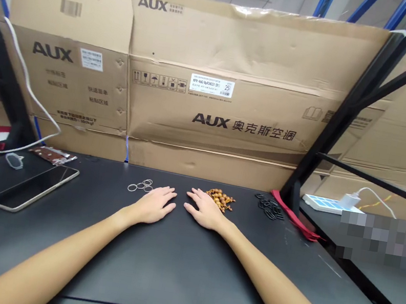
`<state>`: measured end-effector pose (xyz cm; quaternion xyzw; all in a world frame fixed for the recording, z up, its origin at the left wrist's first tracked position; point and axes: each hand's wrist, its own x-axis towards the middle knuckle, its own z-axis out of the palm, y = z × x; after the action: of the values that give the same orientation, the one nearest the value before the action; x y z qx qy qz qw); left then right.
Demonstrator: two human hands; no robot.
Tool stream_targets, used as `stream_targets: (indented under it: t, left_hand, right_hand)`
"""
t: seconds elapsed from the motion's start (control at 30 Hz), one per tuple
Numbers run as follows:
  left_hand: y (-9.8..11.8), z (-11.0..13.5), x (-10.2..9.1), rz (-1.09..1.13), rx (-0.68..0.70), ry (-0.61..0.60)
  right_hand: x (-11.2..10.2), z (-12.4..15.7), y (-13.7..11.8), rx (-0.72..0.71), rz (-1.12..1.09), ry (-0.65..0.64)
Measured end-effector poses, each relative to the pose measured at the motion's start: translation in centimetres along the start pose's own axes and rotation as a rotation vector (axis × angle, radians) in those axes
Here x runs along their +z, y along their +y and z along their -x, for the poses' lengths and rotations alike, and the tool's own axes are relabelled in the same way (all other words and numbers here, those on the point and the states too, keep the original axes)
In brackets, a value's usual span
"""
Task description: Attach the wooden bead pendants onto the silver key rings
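My left hand [155,205] lies flat and palm down on the black table [168,265], holding nothing. Just beyond and left of its fingertips is a small cluster of thin metal rings [141,186]. My right hand [206,209] also rests flat and empty, its fingers almost level with the left hand's. A heap of brown wooden beads [221,199] sits against or just behind its fingers; I cannot tell if they touch. Farther right lies a pile of black rubber rings [269,207].
A smartphone [33,187] lies on the table's left, with a small clear item [14,160] and a brown packet [52,155] beyond it. A red ribbon [293,216] trails by a black shelf post [295,191]. Flattened AUX cardboard boxes [215,76] stand behind; a power strip [328,204] sits right.
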<state>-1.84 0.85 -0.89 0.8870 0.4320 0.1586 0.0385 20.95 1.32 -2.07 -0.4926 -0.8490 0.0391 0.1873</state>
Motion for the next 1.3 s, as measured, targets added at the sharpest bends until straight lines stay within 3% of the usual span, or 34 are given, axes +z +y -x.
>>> stream_targets:
  t: [0.33,0.6,0.77,0.97,1.13,1.3]
  left_hand:
    - [0.2,0.0,0.1,-0.059,0.01,-0.007]
    - [1.3,0.6,0.7,-0.112,-0.164,0.048]
    - [0.9,0.5,0.9,-0.085,-0.094,0.075]
    - [0.8,0.6,0.6,-0.026,0.037,0.1]
    - [1.1,0.6,0.5,-0.047,-0.022,0.195]
    - [1.2,0.7,0.2,-0.01,-0.023,0.141]
  right_hand:
    - [-0.1,0.0,-0.1,0.005,-0.001,0.001]
    - [0.3,0.3,-2.3,0.084,0.078,0.038]
    - [0.2,0.6,-3.6,0.174,0.232,0.133]
    - [-0.1,0.8,-4.1,0.283,0.274,0.113]
    - [0.2,0.8,-3.9,0.135,0.228,0.166]
    - [0.7,0.4,-3.1,-0.121,0.031,0.236]
